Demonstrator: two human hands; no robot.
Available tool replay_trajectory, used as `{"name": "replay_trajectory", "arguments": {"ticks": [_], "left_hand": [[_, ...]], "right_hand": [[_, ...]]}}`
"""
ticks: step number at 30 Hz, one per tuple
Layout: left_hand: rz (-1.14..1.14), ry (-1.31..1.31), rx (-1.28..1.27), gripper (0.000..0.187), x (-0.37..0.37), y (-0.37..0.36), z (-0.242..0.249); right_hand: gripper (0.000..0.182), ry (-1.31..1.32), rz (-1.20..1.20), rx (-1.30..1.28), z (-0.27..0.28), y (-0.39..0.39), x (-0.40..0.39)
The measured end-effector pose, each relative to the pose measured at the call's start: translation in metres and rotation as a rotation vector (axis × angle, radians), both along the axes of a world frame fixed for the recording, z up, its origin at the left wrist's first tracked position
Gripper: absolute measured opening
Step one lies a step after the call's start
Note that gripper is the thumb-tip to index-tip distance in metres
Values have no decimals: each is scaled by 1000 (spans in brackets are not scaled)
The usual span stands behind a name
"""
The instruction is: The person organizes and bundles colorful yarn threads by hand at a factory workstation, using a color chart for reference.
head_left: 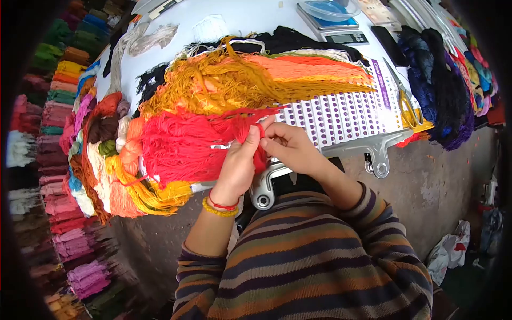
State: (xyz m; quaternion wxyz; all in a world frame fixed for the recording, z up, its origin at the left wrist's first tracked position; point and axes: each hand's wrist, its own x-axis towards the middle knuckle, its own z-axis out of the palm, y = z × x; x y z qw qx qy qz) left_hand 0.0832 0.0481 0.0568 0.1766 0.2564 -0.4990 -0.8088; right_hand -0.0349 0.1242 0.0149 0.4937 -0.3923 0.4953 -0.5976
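Note:
A bundle of bright red thread (181,144) lies across the near edge of the table, its loose strands spread to the left. My left hand (240,160) is closed round the right end of this bundle, thumb on top. Beside it, my right hand (288,144) has its fingers bent and pinched at the same end of the red thread; what exactly sits between those fingertips is hidden. Behind the red bundle lie mustard-yellow thread (208,80) and orange thread (309,72). A white card with rows of purple dots (341,117) is just right of my hands.
Scissors with yellow handles (408,109), a black phone (389,45) and a digital scale (346,37) bearing a plastic bowl (330,8) are at the right. Dark skeins (442,80) hang over the right edge. Colored skeins (101,144) crowd the left. A metal bracket (380,165) juts from the front.

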Motion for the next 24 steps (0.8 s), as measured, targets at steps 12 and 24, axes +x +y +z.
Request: {"name": "replay_trajectory", "arguments": {"ticks": [12,24], "left_hand": [[230,152,222,26,26,3,10],[304,110,76,28,29,7,9]], "right_hand": [[7,-216,-86,90,25,7,18],[5,-193,-41,56,21,13,25]]}}
